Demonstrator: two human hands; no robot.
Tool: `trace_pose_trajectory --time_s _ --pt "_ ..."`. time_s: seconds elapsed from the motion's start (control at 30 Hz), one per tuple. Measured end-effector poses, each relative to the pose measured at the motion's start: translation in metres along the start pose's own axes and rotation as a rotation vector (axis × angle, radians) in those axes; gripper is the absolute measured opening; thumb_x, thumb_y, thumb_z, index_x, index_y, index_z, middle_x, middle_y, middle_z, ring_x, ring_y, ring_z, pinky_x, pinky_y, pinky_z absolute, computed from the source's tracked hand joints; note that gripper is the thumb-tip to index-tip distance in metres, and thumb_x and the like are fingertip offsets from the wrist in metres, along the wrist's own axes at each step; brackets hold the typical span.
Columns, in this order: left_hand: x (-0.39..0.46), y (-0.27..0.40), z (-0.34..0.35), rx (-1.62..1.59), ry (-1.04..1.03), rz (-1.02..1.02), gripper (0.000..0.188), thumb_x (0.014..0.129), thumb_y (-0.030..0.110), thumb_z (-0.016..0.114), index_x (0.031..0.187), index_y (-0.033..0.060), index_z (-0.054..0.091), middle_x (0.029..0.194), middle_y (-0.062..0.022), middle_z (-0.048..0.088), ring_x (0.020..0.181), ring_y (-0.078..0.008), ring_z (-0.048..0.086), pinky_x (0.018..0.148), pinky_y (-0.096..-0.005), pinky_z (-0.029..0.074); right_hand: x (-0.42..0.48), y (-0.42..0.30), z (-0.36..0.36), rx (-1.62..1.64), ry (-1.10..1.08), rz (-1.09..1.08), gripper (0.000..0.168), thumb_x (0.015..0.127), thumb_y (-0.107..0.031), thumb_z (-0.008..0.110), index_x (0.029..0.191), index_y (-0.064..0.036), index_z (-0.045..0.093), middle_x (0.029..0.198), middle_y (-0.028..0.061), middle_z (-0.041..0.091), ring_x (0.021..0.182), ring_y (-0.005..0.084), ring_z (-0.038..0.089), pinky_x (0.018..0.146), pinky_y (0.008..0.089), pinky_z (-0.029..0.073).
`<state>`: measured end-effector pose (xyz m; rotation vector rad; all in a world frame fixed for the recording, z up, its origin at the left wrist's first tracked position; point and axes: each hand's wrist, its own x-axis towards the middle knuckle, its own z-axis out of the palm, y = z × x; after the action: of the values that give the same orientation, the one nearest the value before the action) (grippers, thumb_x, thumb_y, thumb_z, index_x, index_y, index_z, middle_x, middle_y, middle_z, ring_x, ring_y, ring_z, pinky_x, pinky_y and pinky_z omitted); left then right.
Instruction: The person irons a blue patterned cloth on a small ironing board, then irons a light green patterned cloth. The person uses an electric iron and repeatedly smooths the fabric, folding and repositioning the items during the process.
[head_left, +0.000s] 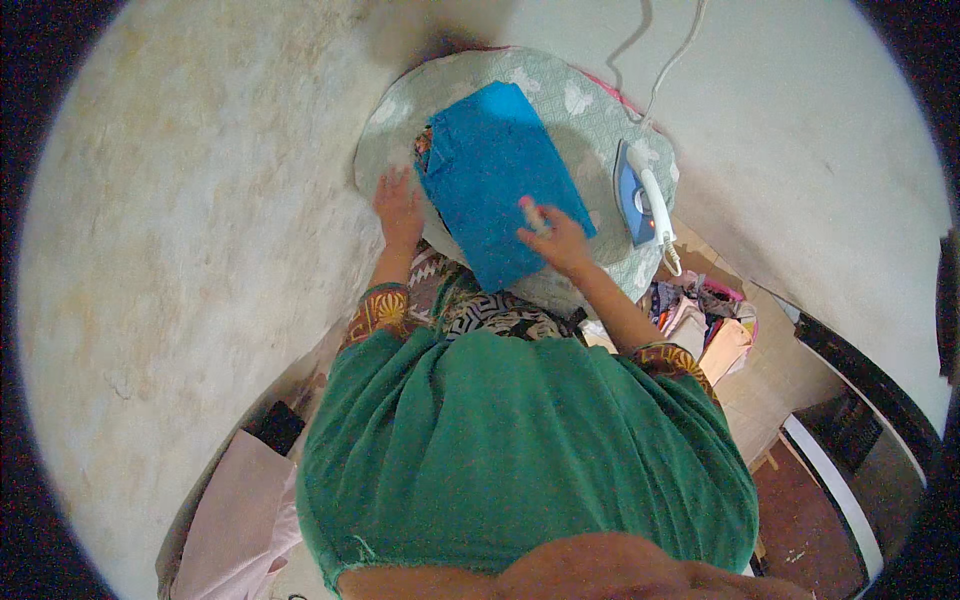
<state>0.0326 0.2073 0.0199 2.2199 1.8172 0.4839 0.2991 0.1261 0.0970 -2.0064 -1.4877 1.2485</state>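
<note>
A folded blue cloth lies on the round padded surface, which has a pale green cover with white shapes. Patterned fabric peeks out at the cloth's left edge. Beside that edge is my left hand, fingers apart and holding nothing. Over the lower right part of the cloth, my right hand is blurred. A small pale thing with a pink tip shows at its fingers; I cannot tell what it is or whether it is gripped. A blue and white clothes iron rests at the right edge, its orange light lit.
The iron's white cord runs up along the pale wall. A stained wall stands close on the left. Below right is a heap of clothes on the tiled floor. Pink cloth hangs at lower left; dark glossy furniture stands at right.
</note>
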Motion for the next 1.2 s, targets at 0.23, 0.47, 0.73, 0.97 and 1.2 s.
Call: trace_pose_trajectory --time_s 0.23,0.47,0.73,0.97,1.2 --pt "0.028 0.035 0.009 0.203 -0.400 0.570 0.050 0.077 0.032 0.052 0.123 0.0147 0.039 0.130 -0.0084 0.033 0.124 -0.0290 0.021 0.101 -0.0466 0.014 0.091 -0.018 -0.067 -0.035 0.632 -0.340 0.063 0.069 -0.032 0.066 0.115 0.002 0.038 0.106 0.0198 0.046 0.094 0.0308 0.048 0.077 0.0357 0.040" --pt "0.044 0.016 0.007 0.361 -0.121 -0.040 0.051 0.077 0.036 0.051 0.120 0.0103 0.042 0.128 -0.0150 0.034 0.122 -0.0342 0.023 0.099 -0.0481 0.017 0.150 0.022 -0.077 -0.329 0.828 -0.413 0.065 0.072 -0.033 0.061 0.120 0.001 0.034 0.115 0.0215 0.042 0.109 0.0330 0.039 0.089 0.0374 0.034" --pt "-0.067 -0.024 0.051 -0.354 -0.216 -0.643 0.044 0.075 0.034 0.057 0.095 -0.0042 0.051 0.092 -0.0164 0.056 0.090 -0.0290 0.051 0.080 -0.0364 0.039 0.072 0.063 -0.117 -0.603 0.516 -0.030 0.046 0.070 -0.030 0.063 0.106 -0.004 0.050 0.100 0.0203 0.051 0.092 0.0336 0.050 0.078 0.0387 0.041" --pt "-0.138 0.031 0.050 -0.852 -0.568 -0.774 0.048 0.071 0.034 0.064 0.099 -0.0030 0.051 0.092 -0.0120 0.057 0.084 -0.0201 0.053 0.075 -0.0305 0.041 0.070 0.111 -0.110 -0.525 0.460 0.041 0.044 0.069 -0.035 0.063 0.097 -0.002 0.054 0.089 0.0223 0.055 0.082 0.0351 0.055 0.071 0.0394 0.043" --pt "-0.154 0.042 0.064 -1.134 -0.639 -0.754 0.051 0.071 0.029 0.065 0.108 -0.0019 0.048 0.099 -0.0110 0.056 0.089 -0.0201 0.053 0.079 -0.0321 0.041 0.030 0.118 -0.107 -0.527 0.327 0.165 0.045 0.073 -0.037 0.058 0.098 0.000 0.050 0.081 0.0207 0.057 0.070 0.0310 0.058 0.062 0.0393 0.045"
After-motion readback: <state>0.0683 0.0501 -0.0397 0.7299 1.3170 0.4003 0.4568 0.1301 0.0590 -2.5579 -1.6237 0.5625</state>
